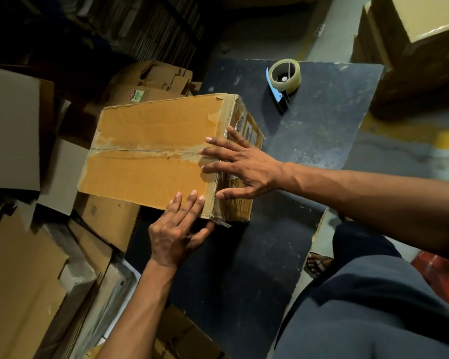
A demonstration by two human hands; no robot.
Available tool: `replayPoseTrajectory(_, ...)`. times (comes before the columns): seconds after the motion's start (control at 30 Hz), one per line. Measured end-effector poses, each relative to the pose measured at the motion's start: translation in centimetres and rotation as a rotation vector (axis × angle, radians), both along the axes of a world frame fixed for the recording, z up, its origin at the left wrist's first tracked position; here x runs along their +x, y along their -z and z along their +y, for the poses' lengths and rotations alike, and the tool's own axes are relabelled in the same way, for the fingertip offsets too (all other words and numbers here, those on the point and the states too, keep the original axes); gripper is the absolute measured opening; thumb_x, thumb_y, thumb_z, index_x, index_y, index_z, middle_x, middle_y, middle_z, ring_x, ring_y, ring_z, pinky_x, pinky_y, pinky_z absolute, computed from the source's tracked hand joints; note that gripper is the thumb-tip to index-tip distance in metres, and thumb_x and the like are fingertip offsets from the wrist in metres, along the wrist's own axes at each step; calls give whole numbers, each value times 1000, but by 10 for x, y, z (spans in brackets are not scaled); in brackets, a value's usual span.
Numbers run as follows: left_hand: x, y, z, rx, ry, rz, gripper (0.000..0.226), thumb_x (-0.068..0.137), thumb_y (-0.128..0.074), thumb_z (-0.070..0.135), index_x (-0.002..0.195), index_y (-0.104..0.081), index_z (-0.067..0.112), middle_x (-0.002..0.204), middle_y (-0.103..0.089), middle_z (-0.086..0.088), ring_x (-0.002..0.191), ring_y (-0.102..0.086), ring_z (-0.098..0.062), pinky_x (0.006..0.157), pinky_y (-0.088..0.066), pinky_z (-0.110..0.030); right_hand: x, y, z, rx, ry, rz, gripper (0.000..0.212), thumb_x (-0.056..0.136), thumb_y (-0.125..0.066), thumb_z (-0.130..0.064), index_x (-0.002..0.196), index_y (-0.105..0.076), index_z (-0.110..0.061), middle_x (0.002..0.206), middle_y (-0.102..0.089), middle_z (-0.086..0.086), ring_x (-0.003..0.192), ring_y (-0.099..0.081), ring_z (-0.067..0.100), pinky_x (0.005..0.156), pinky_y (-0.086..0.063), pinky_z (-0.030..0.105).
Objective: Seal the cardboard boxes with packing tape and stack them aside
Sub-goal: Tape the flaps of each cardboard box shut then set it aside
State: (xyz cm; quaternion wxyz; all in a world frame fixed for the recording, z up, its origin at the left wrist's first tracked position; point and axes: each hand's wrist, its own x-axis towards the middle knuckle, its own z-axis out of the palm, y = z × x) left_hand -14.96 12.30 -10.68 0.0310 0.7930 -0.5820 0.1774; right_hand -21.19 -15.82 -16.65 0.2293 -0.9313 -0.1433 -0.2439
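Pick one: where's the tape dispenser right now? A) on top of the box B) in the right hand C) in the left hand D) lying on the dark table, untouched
D: the tape dispenser lies on the dark table beyond the box, while the left hand and right hand both press flat on the box.
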Motion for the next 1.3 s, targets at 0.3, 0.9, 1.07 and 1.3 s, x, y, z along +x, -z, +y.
replayPoseTrajectory(0.3, 2, 5, 1, 6, 1, -48, 56, 98, -69, 52, 138, -65, 13, 141, -62, -8, 127, -63, -37, 89, -61, -53, 1, 5, 1, 18, 8, -21, 69, 97, -43, -73, 147, -54, -26, 161, -41, 8, 159, -11, 28, 123, -2, 68)
replayPoseTrajectory(0.9, 3, 13, 3, -75, -87, -5, 63, 85, -76, 46, 143, -63, 24, 144, -62, 4, 131, -61, -29, 98, -58, -46, -11, -21, 2, -22, 26, 180, 64, 99, -37, -73, 149, -50, -34, 163, -38, 2, 160, -7, 22, 125, -2, 61)
replayPoseTrajectory(1.07, -6, 34, 3, -116, -168, -55, 75, 82, -80, 45, 149, -56, 22, 151, -56, 1, 137, -56, -34, 107, -51, -50, -11, -20, 8, -19, 30, 169, 63, 100, -36, -71, 149, -51, -33, 164, -37, 1, 160, -7, 22, 125, -3, 62)
replayPoseTrajectory(1.3, -20, 53, 3, -189, -222, 26, 95, 76, -87, 49, 156, -46, 17, 162, -43, -4, 151, -37, -35, 124, -27, -53, -14, -23, 14, 20, 26, 203, 57, 100, -47, -62, 147, -52, -31, 162, -37, 0, 160, -6, 21, 124, -7, 62)
